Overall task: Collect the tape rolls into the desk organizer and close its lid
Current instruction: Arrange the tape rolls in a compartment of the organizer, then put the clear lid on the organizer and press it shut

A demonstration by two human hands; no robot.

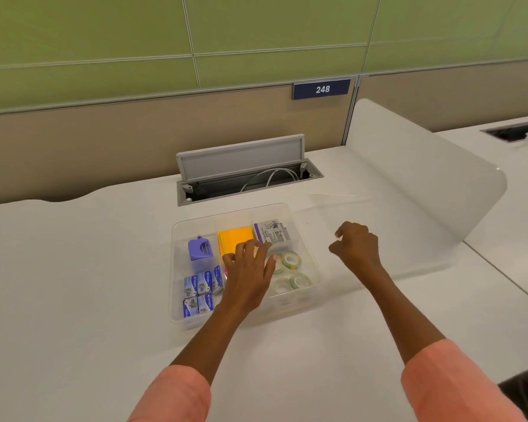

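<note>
A clear desk organizer (177, 239) sits on the white desk with its top uncovered. Several tape rolls (291, 261) with green-patterned cores lie in its front right compartment. My left hand (249, 275) is spread flat over the organizer's middle, fingers apart, and its fingertips reach the edge of the tape compartment. To the right of the organizer, my right hand (355, 246) has curled fingers pinching the near-left edge of a faintly visible clear lid (409, 226). The lid extends right over the desk.
The organizer also holds a purple sharpener (199, 248), orange sticky notes (235, 236), a printed packet (272, 233) and several blue staple boxes (198, 292). Behind it is an open cable hatch (244, 172). A frosted divider (424, 166) stands at the right.
</note>
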